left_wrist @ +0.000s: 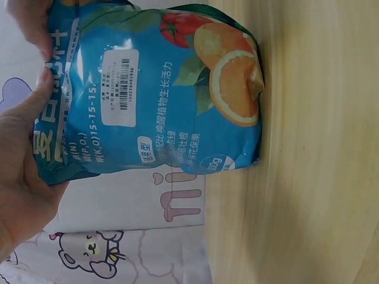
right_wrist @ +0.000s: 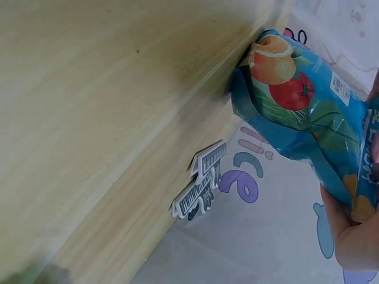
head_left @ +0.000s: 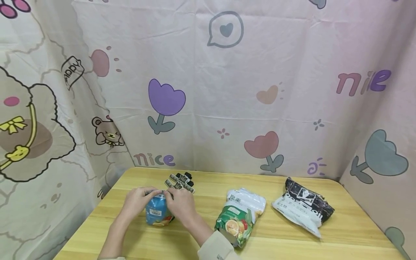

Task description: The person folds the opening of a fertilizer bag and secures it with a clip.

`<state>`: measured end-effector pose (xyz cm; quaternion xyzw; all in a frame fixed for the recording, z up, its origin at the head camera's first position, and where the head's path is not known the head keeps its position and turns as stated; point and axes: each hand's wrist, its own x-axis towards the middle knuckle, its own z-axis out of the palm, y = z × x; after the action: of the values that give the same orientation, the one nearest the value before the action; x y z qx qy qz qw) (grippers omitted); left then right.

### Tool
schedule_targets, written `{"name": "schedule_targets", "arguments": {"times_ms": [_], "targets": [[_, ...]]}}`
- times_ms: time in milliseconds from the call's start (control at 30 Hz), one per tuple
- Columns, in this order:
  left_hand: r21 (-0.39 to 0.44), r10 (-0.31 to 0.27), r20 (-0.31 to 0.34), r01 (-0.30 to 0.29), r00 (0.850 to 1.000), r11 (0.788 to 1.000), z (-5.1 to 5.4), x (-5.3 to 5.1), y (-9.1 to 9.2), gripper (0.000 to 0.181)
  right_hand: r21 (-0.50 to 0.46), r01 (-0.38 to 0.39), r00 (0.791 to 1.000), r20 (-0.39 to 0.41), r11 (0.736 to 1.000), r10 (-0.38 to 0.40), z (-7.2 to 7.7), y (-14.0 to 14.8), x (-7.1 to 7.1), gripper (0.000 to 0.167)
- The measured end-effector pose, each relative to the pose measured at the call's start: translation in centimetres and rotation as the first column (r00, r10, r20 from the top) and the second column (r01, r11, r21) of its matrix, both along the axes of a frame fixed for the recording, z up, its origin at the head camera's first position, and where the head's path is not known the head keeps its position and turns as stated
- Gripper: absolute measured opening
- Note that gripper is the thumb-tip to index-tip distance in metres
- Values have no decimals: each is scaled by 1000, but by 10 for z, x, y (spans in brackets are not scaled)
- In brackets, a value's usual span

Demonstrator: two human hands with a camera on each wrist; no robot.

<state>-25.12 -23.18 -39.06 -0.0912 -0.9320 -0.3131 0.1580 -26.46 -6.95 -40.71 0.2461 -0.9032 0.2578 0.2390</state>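
A blue fertilizer bag (head_left: 157,211) printed with oranges and a tomato stands upright at the table's left. Both hands hold its top edge. My left hand (head_left: 134,202) pinches the left end of that edge, its thumb lying on the front in the left wrist view, where the bag (left_wrist: 160,112) shows a white barcode sticker. On the right end, my right hand (head_left: 182,206) grips the top; some of its fingers are cut off by the frame in the right wrist view. The bag's lower end touches the table.
Just behind the blue bag sit small folded cards (right_wrist: 201,177) with black-and-white print and black parts. A green and white bag (head_left: 238,216) lies right of my right forearm. Farther right is a black and white bag (head_left: 303,207). Printed curtains (head_left: 201,90) hang around the wooden table (head_left: 276,249).
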Motion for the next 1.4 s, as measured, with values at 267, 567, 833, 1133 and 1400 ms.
{"name": "schedule_targets", "arguments": {"times_ms": [267, 567, 833, 1133, 1400], "targets": [[12, 9, -15, -9, 1000, 1000, -2, 1, 1, 27, 2, -8, 1000, -10, 1000, 8, 0, 1, 0, 22], [62, -5, 20, 4, 1000, 998, -2, 3, -1, 29, -58, -59, 998, 13, 997, 60, -2, 3, -2, 26], [1, 16, 15, -16, 1000, 1000, -2, 0, 0, 27, -14, -46, 998, 35, 999, 47, 0, 3, -1, 28], [25, 7, 59, -8, 998, 1000, 0, 4, 0, 29, -39, -42, 999, 32, 998, 43, -1, 4, -2, 29], [2, 24, 57, -24, 998, 1000, 1, 4, 1, 29, 10, -48, 999, -24, 999, 49, 0, 5, -1, 28]]}}
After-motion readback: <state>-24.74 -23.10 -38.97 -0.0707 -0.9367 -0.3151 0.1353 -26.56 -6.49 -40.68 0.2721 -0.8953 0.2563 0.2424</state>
